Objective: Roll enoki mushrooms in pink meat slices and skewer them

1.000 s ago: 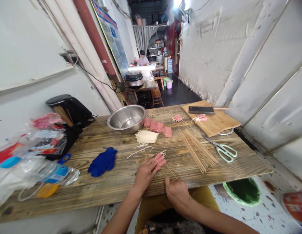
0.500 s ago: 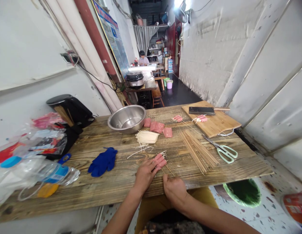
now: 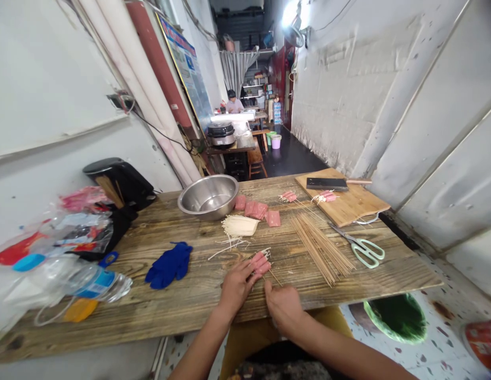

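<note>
My left hand [image 3: 236,286] presses on pink meat rolls [image 3: 261,262] with white enoki ends poking out, near the table's front edge. Just to the right, my right hand [image 3: 284,304] is closed around a thin bamboo skewer [image 3: 274,276] that runs to the rolls; its near end is hidden by the fingers. Beyond the hands lie a bunch of enoki mushrooms [image 3: 241,226] and flat pink meat slices [image 3: 255,209]. A fanned pile of bamboo skewers [image 3: 322,250] rests to the right. Finished-looking skewered rolls [image 3: 288,196] sit farther back.
A steel bowl [image 3: 209,197] stands at the back. On the right are scissors [image 3: 366,250] and a cutting board [image 3: 360,203] bearing a cleaver [image 3: 327,183] and more rolls. Blue gloves [image 3: 169,265] and a water bottle [image 3: 97,282] lie left. A person [image 3: 234,104] sits far off.
The camera view has shifted slightly. Both hands stay at the meat rolls and skewer, with hardly any visible movement.
</note>
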Demonstrator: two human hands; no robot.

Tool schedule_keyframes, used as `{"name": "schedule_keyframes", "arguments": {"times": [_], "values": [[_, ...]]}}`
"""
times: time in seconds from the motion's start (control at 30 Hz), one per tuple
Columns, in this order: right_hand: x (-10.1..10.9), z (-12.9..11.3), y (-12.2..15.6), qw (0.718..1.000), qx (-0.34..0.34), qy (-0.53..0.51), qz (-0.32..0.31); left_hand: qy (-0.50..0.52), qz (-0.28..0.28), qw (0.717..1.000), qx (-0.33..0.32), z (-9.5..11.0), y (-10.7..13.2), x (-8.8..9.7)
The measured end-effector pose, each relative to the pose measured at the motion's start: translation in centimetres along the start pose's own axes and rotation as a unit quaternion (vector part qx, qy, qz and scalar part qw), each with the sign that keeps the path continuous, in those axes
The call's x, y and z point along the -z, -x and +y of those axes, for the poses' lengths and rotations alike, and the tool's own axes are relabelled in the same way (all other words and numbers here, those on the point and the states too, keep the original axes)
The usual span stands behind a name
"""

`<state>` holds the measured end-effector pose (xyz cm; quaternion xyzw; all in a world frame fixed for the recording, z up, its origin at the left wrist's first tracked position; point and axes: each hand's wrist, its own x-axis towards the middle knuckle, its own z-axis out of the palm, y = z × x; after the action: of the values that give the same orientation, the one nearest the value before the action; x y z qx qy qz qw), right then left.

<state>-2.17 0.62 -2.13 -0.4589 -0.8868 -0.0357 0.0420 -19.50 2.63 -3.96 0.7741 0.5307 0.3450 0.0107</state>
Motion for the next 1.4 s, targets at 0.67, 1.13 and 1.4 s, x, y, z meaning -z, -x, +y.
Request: {"name": "schedule_keyframes", "arguments": {"times": [0.67, 1.13, 1.4], "values": [[0.8, 7.0, 5.9, 0.728, -0.174, -0.653, -0.113, 0.065, 0.175, 0.953, 0.24, -1.0, 2.2, -0.7], [2.5, 17.4, -0.1, 0.61, -0.255, -0.75, 0.024, 0.045, 0.17, 0.967, 0.185, -1.8, 2.2, -1.1], [-0.1, 24.3, -7.6, 0.655, -0.256, -0.71, 0.044, 0.001, 0.176, 0.972, 0.154, -2.3, 2.4, -1.5]]}}
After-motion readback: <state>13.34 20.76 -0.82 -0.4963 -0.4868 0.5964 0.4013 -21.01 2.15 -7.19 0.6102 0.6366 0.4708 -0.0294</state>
